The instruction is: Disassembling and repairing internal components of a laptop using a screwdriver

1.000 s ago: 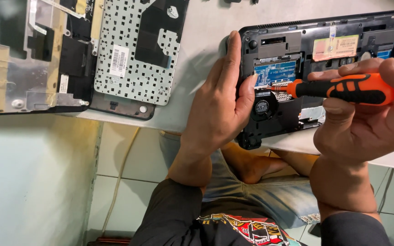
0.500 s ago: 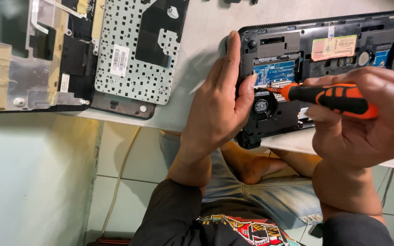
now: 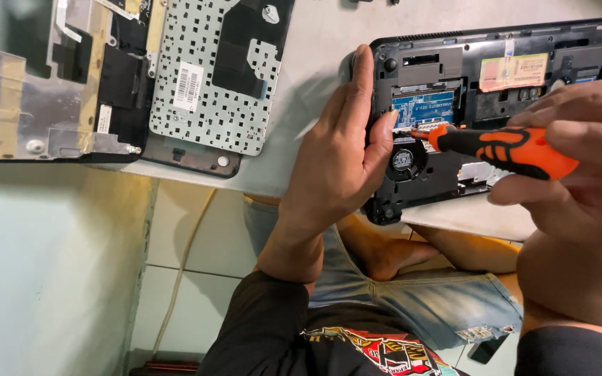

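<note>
1. Left hand (image 3: 339, 167) lies flat, fingers together, bracing the opened laptop base (image 3: 496, 111) at the table (image 3: 315, 83) edge.
2. Right hand (image 3: 580, 160), fingers clamped on an orange screwdriver (image 3: 503, 147), aims its tip inside.
3. A detached keyboard (image 3: 210, 76) lies well apart, out of the way.

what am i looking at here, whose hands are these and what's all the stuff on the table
This is a view from a camera worn on a person's head, looking down at their own two hands and lap. The left hand steadies the side of an opened black laptop base lying on a pale table. The right hand grips an orange and black screwdriver, its tip set into the laptop's inside near a small round fan. To the left lie a removed keyboard, underside up, and another stripped laptop shell.
</note>
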